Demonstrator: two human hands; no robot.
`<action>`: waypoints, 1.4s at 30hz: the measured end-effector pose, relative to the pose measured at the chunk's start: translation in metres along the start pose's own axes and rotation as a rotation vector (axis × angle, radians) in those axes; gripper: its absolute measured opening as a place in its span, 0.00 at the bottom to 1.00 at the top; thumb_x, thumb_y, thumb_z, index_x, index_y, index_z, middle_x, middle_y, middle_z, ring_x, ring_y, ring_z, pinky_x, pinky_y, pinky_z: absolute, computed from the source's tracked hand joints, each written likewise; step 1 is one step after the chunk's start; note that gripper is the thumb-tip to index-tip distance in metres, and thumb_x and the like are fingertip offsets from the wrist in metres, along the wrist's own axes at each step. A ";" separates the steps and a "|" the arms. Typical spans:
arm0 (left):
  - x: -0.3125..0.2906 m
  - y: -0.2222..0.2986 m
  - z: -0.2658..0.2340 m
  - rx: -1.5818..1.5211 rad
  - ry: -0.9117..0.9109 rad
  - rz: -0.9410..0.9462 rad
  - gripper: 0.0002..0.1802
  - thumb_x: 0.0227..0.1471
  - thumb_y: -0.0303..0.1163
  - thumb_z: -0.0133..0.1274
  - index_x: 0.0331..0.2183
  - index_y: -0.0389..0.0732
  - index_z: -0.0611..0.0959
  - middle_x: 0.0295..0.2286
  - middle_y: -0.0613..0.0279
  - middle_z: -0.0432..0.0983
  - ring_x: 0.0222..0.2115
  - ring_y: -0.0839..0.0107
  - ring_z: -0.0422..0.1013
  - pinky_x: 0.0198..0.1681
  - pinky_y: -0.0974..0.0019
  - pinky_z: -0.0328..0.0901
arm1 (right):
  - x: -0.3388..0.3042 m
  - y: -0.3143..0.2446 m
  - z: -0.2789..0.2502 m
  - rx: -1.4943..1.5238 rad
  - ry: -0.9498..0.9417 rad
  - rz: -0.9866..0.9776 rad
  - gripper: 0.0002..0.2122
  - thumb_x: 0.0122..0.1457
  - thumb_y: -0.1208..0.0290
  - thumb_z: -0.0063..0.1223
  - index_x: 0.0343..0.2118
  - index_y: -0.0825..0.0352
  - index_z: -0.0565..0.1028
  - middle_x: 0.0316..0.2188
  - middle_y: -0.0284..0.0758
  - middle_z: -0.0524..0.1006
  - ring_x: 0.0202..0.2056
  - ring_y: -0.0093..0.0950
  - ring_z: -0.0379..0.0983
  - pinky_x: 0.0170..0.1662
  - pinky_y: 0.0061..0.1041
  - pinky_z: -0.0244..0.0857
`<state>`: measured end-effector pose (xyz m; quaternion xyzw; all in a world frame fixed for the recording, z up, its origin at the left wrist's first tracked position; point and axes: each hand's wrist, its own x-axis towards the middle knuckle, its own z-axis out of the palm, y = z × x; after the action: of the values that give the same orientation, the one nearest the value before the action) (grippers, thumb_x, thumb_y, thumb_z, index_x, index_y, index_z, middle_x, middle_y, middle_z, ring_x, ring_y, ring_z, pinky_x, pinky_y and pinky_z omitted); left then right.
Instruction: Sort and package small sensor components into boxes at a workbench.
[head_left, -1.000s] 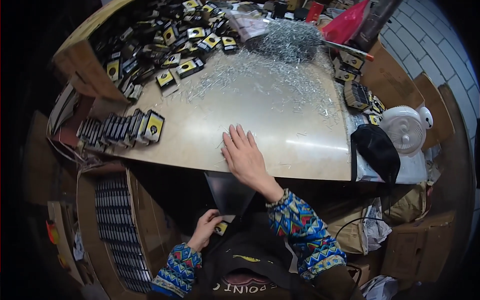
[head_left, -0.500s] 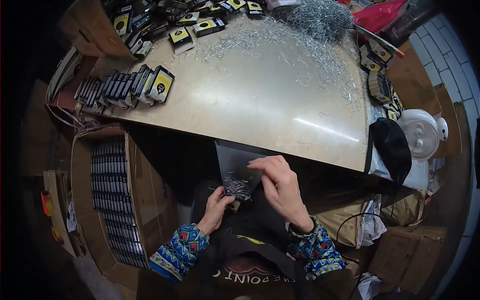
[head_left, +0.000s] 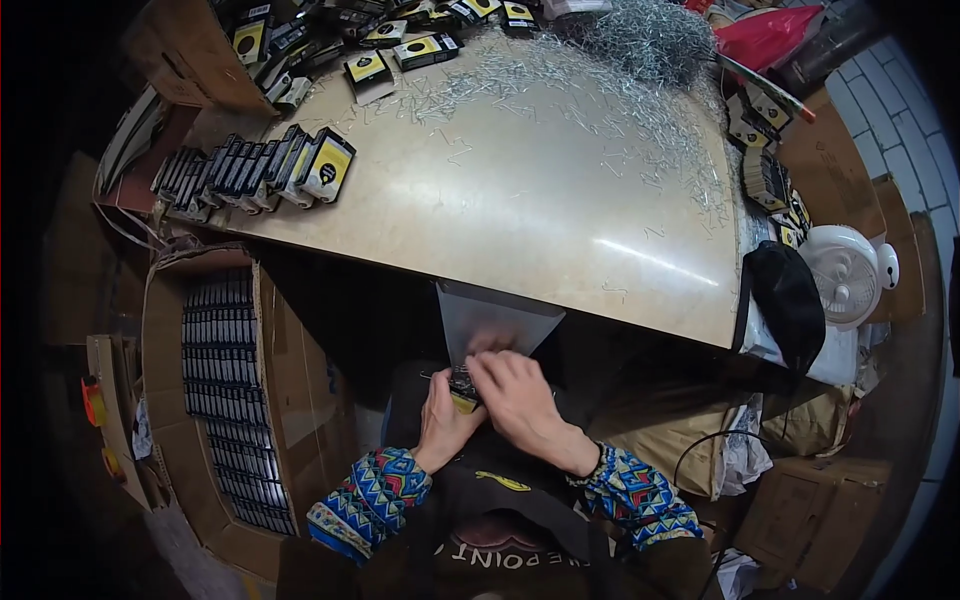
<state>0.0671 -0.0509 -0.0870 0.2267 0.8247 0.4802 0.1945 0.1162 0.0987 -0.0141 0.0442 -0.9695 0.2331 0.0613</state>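
Observation:
Below the table's front edge, a grey sheet-metal chute (head_left: pixel 505 312) narrows toward me. My left hand (head_left: pixel 443 432) grips a small black-and-yellow box (head_left: pixel 464 403) at the chute's lower end. Thin bent metal pins (head_left: pixel 460 382) show around the top of the box. My right hand (head_left: pixel 525 408) lies across the chute's narrow end, fingers bent and close together, touching the box's top or the pins there. Whatever is under those fingertips is hidden.
Loose pins (head_left: pixel 640 125) and a tangled pin heap (head_left: pixel 655 40) lie on the table (head_left: pixel 480 215). A row of boxes (head_left: pixel 325 168) stands left. The carton (head_left: pixel 262 350) at lower left holds many packed boxes. A white fan (head_left: pixel 842 280) and black bag (head_left: pixel 785 300) sit right.
My right hand has come down and left from above the chute to the box's top. The pins that lay on the chute's lower part are now mostly covered or gone from view.

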 end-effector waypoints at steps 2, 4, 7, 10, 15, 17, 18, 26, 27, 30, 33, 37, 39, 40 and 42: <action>-0.002 -0.005 0.003 -0.001 -0.014 -0.025 0.38 0.39 0.35 0.68 0.48 0.33 0.64 0.41 0.40 0.70 0.41 0.42 0.70 0.40 0.51 0.67 | -0.007 -0.001 0.009 0.087 -0.118 -0.014 0.23 0.45 0.78 0.54 0.49 0.72 0.70 0.44 0.42 0.70 0.44 0.40 0.67 0.45 0.34 0.61; -0.004 -0.003 0.001 0.040 -0.021 0.030 0.36 0.41 0.33 0.65 0.47 0.33 0.64 0.40 0.41 0.69 0.39 0.41 0.70 0.40 0.51 0.67 | -0.001 0.001 0.004 0.047 0.025 -0.016 0.23 0.45 0.78 0.53 0.48 0.73 0.70 0.42 0.42 0.70 0.43 0.39 0.67 0.45 0.33 0.61; 0.000 -0.007 -0.001 0.023 -0.057 0.022 0.34 0.41 0.31 0.64 0.47 0.32 0.64 0.39 0.41 0.68 0.38 0.41 0.69 0.40 0.50 0.66 | -0.009 -0.001 0.014 0.068 -0.058 -0.072 0.22 0.44 0.79 0.53 0.46 0.74 0.71 0.43 0.42 0.70 0.43 0.39 0.67 0.45 0.32 0.61; -0.009 -0.017 -0.010 0.141 -0.097 0.093 0.35 0.39 0.29 0.64 0.48 0.33 0.65 0.38 0.43 0.68 0.39 0.43 0.69 0.41 0.52 0.66 | -0.016 0.000 0.015 0.277 -0.116 -0.001 0.18 0.48 0.79 0.54 0.45 0.71 0.73 0.43 0.41 0.72 0.43 0.38 0.68 0.45 0.33 0.62; -0.017 -0.004 -0.039 0.089 -0.074 0.211 0.39 0.32 0.25 0.66 0.49 0.36 0.68 0.37 0.48 0.70 0.38 0.51 0.70 0.44 0.58 0.66 | -0.002 0.006 -0.015 0.546 0.093 0.085 0.14 0.54 0.81 0.54 0.45 0.70 0.75 0.43 0.41 0.76 0.41 0.39 0.73 0.42 0.32 0.69; -0.010 -0.001 -0.037 0.052 -0.013 0.189 0.40 0.31 0.25 0.67 0.49 0.36 0.69 0.36 0.50 0.70 0.37 0.56 0.71 0.43 0.61 0.67 | 0.003 0.005 -0.026 0.567 0.082 0.123 0.12 0.55 0.79 0.53 0.43 0.71 0.75 0.37 0.43 0.77 0.37 0.40 0.73 0.39 0.33 0.69; -0.003 0.004 -0.036 0.002 0.028 0.144 0.39 0.31 0.25 0.67 0.49 0.36 0.69 0.37 0.51 0.71 0.38 0.57 0.72 0.42 0.62 0.67 | 0.006 0.006 -0.030 0.565 0.080 0.114 0.12 0.55 0.79 0.53 0.43 0.71 0.75 0.37 0.43 0.77 0.37 0.40 0.73 0.39 0.33 0.69; 0.032 0.040 -0.035 0.097 0.145 0.391 0.45 0.32 0.24 0.65 0.55 0.34 0.64 0.44 0.48 0.71 0.45 0.51 0.69 0.49 0.55 0.63 | 0.027 -0.001 -0.045 0.446 0.153 0.102 0.07 0.53 0.77 0.56 0.36 0.70 0.78 0.28 0.41 0.77 0.30 0.39 0.74 0.33 0.33 0.69; 0.036 0.045 -0.035 0.091 0.144 0.404 0.45 0.32 0.24 0.65 0.55 0.34 0.64 0.44 0.48 0.71 0.45 0.51 0.69 0.49 0.55 0.63 | 0.028 0.000 -0.046 0.435 0.162 0.103 0.07 0.53 0.77 0.56 0.36 0.70 0.78 0.28 0.41 0.77 0.30 0.39 0.74 0.33 0.33 0.69; 0.047 0.059 -0.041 0.149 0.151 0.519 0.48 0.32 0.24 0.65 0.56 0.33 0.63 0.46 0.47 0.70 0.45 0.52 0.68 0.51 0.53 0.59 | 0.035 0.009 -0.051 0.244 0.351 0.188 0.03 0.53 0.77 0.55 0.31 0.67 0.77 0.26 0.40 0.76 0.30 0.39 0.75 0.33 0.33 0.69; 0.050 0.062 -0.046 0.235 0.118 0.484 0.50 0.32 0.23 0.64 0.58 0.33 0.60 0.47 0.46 0.69 0.47 0.50 0.67 0.54 0.54 0.57 | 0.039 0.011 -0.067 0.516 0.240 0.286 0.05 0.53 0.76 0.55 0.33 0.68 0.78 0.28 0.41 0.77 0.31 0.41 0.75 0.33 0.34 0.70; 0.056 0.065 -0.044 0.213 0.091 0.513 0.51 0.34 0.27 0.66 0.59 0.33 0.59 0.54 0.47 0.62 0.54 0.51 0.60 0.56 0.53 0.53 | 0.043 0.015 -0.076 0.353 0.213 0.244 0.06 0.54 0.75 0.55 0.34 0.68 0.78 0.29 0.42 0.78 0.31 0.42 0.76 0.34 0.34 0.70; 0.058 0.081 -0.042 0.209 0.183 0.511 0.51 0.36 0.29 0.67 0.60 0.33 0.59 0.55 0.47 0.60 0.56 0.52 0.58 0.57 0.53 0.52 | 0.043 0.026 -0.077 0.193 0.318 0.253 0.06 0.55 0.73 0.55 0.34 0.67 0.79 0.28 0.42 0.78 0.32 0.42 0.76 0.34 0.35 0.70; 0.057 0.085 -0.044 0.203 0.194 0.507 0.50 0.39 0.31 0.67 0.60 0.33 0.59 0.56 0.47 0.59 0.56 0.52 0.58 0.58 0.53 0.51 | 0.044 0.031 -0.082 0.246 0.314 0.274 0.06 0.55 0.72 0.54 0.33 0.67 0.79 0.28 0.43 0.78 0.32 0.43 0.76 0.34 0.36 0.70; 0.056 0.086 -0.046 0.193 0.189 0.499 0.50 0.38 0.30 0.68 0.59 0.33 0.59 0.55 0.46 0.61 0.55 0.52 0.59 0.57 0.54 0.53 | 0.044 0.035 -0.093 0.287 0.304 0.296 0.06 0.56 0.72 0.54 0.33 0.67 0.79 0.28 0.43 0.78 0.31 0.43 0.76 0.33 0.36 0.70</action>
<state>0.0123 -0.0145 0.0038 0.3943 0.7998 0.4516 -0.0297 0.0780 0.1693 0.0583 -0.1254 -0.9022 0.3786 0.1645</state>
